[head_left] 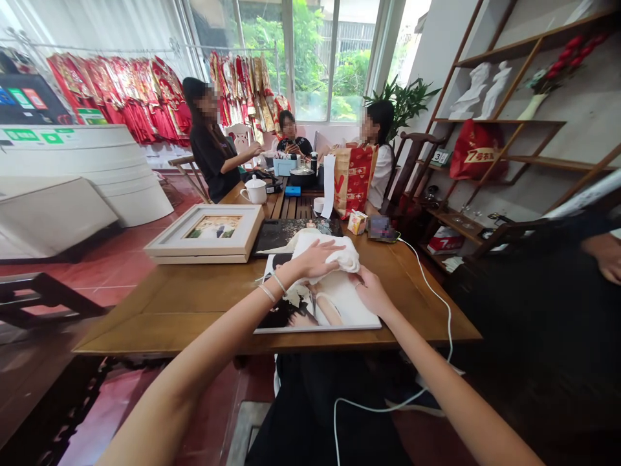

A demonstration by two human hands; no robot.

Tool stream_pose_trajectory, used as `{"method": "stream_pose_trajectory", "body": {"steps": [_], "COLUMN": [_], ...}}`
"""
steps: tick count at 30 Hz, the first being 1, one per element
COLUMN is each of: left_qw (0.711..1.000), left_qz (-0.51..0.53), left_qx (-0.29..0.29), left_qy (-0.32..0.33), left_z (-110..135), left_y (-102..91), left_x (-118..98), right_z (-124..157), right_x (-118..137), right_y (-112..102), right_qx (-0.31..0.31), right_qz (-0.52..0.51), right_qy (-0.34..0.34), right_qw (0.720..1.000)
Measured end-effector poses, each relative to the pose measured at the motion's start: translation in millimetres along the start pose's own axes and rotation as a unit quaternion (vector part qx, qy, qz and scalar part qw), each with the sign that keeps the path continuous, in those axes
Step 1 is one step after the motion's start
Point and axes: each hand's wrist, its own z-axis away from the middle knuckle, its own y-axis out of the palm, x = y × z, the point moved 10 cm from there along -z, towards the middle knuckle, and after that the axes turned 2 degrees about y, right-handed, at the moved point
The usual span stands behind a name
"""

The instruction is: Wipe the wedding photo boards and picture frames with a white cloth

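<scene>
A photo panel [354, 310] with a glossy print of people in light and dark clothing lies flat on the wooden table. On its upper part rests a bunched white cloth [315, 249]. My left hand [320, 259] lies over the cloth with its fingers stretched out and apart, pressing on it. At the panel's right edge, my right hand [371, 291] is closed on the border, its fingertips close to the cloth. Behind the cloth lies a second, dark photo print [272, 236], partly covered.
Stacked white picture frames [204, 233] sit at the left. Further back stand a lidded white mug [255, 189], a red-and-tan paper bag [356, 181] and a small box [357, 221]. A white cable [436, 291] crosses the table's right side. Several people are around.
</scene>
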Motion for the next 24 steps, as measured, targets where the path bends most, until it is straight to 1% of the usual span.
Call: {"method": "stream_pose_trajectory", "body": {"steps": [3,6,8,13,15,17,19,21,24], "left_qw": [1.000,1.000,1.000,1.000,1.000,0.999,0.997,0.994,0.992], "left_qz": [-0.003,-0.006,-0.009,-0.014,-0.010,-0.011,-0.021,-0.034,-0.047], "left_qx": [-0.002,-0.003,-0.011,-0.016,-0.022,-0.039,-0.060,-0.073,-0.073], "left_qy": [0.006,0.006,-0.002,-0.001,-0.004,-0.019,-0.046,-0.074,-0.094], "left_z": [16,45,68,126,141,148,146,138,118], "left_y": [3.6,5.4,6.3,17.5,20.9,19.8,14.5,7.9,-0.6], "left_x": [-3,-14,-29,-79,-86,-79,-59,-33,1], "right_z": [-1,-2,-2,-2,-1,-1,-1,-1,0], "right_x": [1,0,-3,-8,-7,-7,-7,-7,-6], "right_y": [2,3,2,3,3,3,3,2,3], "right_qx": [0.007,0.008,0.003,0.001,0.001,0.000,-0.003,-0.006,-0.003], "right_qz": [-0.004,-0.007,-0.005,-0.014,-0.021,-0.021,-0.016,-0.011,-0.009], "right_qy": [-0.014,-0.017,-0.009,0.001,0.000,0.000,0.002,0.004,0.002], "right_qw": [1.000,1.000,1.000,1.000,1.000,1.000,1.000,1.000,1.000]}}
